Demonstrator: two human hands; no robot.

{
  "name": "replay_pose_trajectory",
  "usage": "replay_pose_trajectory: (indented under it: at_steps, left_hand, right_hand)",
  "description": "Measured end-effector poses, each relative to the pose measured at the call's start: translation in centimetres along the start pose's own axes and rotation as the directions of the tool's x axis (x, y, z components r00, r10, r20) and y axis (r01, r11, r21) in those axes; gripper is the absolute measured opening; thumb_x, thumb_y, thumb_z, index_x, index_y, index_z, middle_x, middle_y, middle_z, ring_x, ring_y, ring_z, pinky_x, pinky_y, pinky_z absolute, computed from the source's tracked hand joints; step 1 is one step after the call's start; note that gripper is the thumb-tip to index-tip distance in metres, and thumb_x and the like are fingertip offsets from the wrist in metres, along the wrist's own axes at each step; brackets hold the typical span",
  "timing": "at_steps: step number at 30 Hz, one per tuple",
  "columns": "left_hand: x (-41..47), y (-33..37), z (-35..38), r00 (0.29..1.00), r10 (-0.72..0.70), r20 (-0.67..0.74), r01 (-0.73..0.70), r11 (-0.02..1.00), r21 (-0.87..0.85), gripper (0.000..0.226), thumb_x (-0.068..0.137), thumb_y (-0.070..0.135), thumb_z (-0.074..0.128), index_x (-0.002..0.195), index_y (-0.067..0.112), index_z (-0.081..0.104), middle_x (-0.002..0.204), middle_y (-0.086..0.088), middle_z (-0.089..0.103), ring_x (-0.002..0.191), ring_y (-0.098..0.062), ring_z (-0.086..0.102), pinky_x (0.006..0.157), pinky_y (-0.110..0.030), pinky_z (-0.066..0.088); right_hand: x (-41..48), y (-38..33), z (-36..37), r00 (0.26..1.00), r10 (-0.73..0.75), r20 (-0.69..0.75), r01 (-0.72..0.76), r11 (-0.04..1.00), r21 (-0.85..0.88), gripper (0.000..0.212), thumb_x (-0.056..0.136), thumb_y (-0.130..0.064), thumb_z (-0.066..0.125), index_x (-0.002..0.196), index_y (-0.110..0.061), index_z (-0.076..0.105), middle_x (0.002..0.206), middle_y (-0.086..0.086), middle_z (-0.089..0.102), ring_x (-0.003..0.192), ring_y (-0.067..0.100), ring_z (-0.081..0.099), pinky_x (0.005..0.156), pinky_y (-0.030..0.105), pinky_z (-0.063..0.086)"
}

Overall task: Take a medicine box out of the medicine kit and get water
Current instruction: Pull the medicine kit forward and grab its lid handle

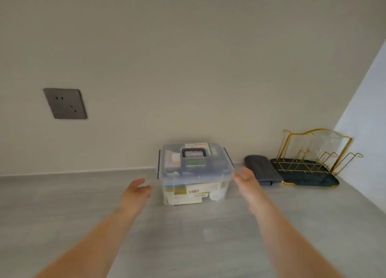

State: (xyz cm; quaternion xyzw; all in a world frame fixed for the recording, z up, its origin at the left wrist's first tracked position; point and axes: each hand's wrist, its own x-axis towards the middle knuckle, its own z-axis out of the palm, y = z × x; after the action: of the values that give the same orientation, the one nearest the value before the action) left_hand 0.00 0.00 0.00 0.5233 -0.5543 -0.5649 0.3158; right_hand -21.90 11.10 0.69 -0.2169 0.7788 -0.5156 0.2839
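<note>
The medicine kit (pixel 194 173) is a clear plastic box with a closed lid, dark side clips and a dark handle on top. It stands on the grey counter against the wall. Several medicine boxes show through its walls. My left hand (pixel 136 191) is open just left of the kit, a short gap away. Close to the kit's right side, near the lid edge, my right hand (pixel 244 178) is open too. Neither hand holds anything. A glass (pixel 325 144) rests upside down in the gold rack at the right.
A gold wire drying rack (pixel 309 152) sits on a dark tray (pixel 313 178) in the right corner. A folded grey cloth (pixel 262 170) lies between the kit and the tray. A grey wall socket (pixel 65 103) is at the left. The counter (pixel 83 204) stretches toward me.
</note>
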Motion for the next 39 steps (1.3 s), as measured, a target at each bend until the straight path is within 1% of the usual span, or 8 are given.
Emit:
replay_pose_trajectory:
  at_steps: [5, 13, 16, 20, 25, 30, 35, 39]
  left_hand:
    - [5.0, 0.9, 3.1, 0.999, -0.042, -0.008, 0.042, 0.999, 0.03, 0.044, 0.088, 0.018, 0.049, 0.128, 0.005, 0.037, 0.125, -0.024, 0.052, 0.113, -0.036, 0.05, 0.102, -0.043, 0.038]
    - [7.0, 0.5, 3.6, 0.998, -0.066, 0.016, 0.067, 0.997, -0.04, 0.03, 0.089, 0.024, 0.047, 0.096, -0.003, 0.059, 0.091, -0.015, 0.058, 0.076, -0.027, 0.054, 0.059, -0.027, 0.046]
    - [5.3, 0.0, 2.0, 0.997, -0.069, 0.041, 0.071, 0.997, -0.044, 0.025, 0.087, 0.025, 0.051, 0.079, 0.004, 0.061, 0.073, -0.011, 0.06, 0.061, -0.019, 0.053, 0.043, -0.016, 0.05]
    - [1.4, -1.5, -1.1, 0.995, -0.076, 0.066, 0.079, 0.996, -0.048, 0.025, 0.087, 0.026, 0.05, 0.072, 0.01, 0.062, 0.073, -0.012, 0.062, 0.065, -0.022, 0.055, 0.057, -0.025, 0.045]
    - [-4.5, -3.6, -4.5, 0.99, -0.132, 0.05, 0.136, 0.987, -0.082, 0.03, 0.089, 0.021, 0.045, 0.065, 0.009, 0.059, 0.065, -0.013, 0.058, 0.06, -0.024, 0.052, 0.059, -0.029, 0.045]
    - [-9.1, -5.2, -6.7, 0.994, -0.108, 0.015, 0.108, 0.994, 0.029, 0.036, 0.089, 0.019, 0.046, 0.055, 0.012, 0.058, 0.03, 0.003, 0.057, 0.04, -0.013, 0.056, 0.046, -0.025, 0.048]
    - [-10.9, -5.6, -8.3, 0.986, -0.136, 0.101, 0.122, 0.983, 0.138, 0.036, 0.088, 0.014, 0.044, 0.057, 0.005, 0.058, 0.029, 0.002, 0.058, 0.03, -0.007, 0.054, 0.037, -0.017, 0.048]
    - [-10.1, -3.7, -8.8, 0.956, -0.21, 0.206, 0.124, 0.923, 0.365, 0.034, 0.084, 0.015, 0.042, 0.059, 0.004, 0.062, 0.034, 0.001, 0.063, 0.033, -0.009, 0.057, 0.036, -0.016, 0.048]
  right_hand:
    - [5.1, -0.6, 1.0, 1.0, 0.029, 0.001, -0.029, 0.999, 0.024, 0.045, 0.089, -0.026, 0.045, 0.13, -0.008, 0.036, 0.136, 0.014, 0.044, 0.12, 0.031, 0.043, 0.102, 0.04, 0.033]
    - [6.4, -0.7, 2.5, 0.995, -0.039, -0.088, 0.044, 0.997, 0.057, 0.027, 0.089, -0.012, 0.043, 0.11, 0.001, 0.055, 0.097, 0.011, 0.054, 0.085, 0.021, 0.049, 0.077, 0.026, 0.037]
    - [4.7, -0.6, 2.4, 0.994, -0.052, -0.091, 0.056, 0.998, 0.042, 0.023, 0.087, -0.01, 0.046, 0.105, -0.001, 0.059, 0.088, 0.007, 0.055, 0.066, 0.016, 0.05, 0.052, 0.014, 0.043]
    - [1.3, 0.5, 2.3, 0.992, -0.058, -0.111, 0.055, 0.998, -0.025, 0.02, 0.086, -0.013, 0.049, 0.096, -0.002, 0.062, 0.088, 0.01, 0.058, 0.078, 0.022, 0.051, 0.066, 0.025, 0.037]
    - [-4.7, 2.4, 1.9, 0.987, -0.099, -0.129, 0.083, 0.989, -0.121, 0.023, 0.087, -0.012, 0.047, 0.097, 0.004, 0.061, 0.09, 0.014, 0.058, 0.082, 0.025, 0.05, 0.077, 0.034, 0.04]
    - [-9.5, 4.5, 0.0, 0.989, -0.146, 0.022, 0.146, 0.947, -0.287, 0.023, 0.087, -0.012, 0.046, 0.082, 0.003, 0.063, 0.073, 0.014, 0.057, 0.069, 0.023, 0.049, 0.061, 0.03, 0.034]
    - [-11.6, 3.9, -1.7, 0.974, -0.037, 0.223, 0.111, 0.938, -0.33, 0.023, 0.087, -0.004, 0.041, 0.076, 0.0, 0.062, 0.062, 0.01, 0.056, 0.05, 0.017, 0.052, 0.039, 0.013, 0.045]
    - [-11.4, 3.0, -1.8, 0.954, -0.028, 0.298, 0.17, 0.87, -0.462, 0.024, 0.082, -0.002, 0.041, 0.062, -0.007, 0.053, 0.052, 0.003, 0.054, 0.048, 0.018, 0.056, 0.049, 0.024, 0.049]
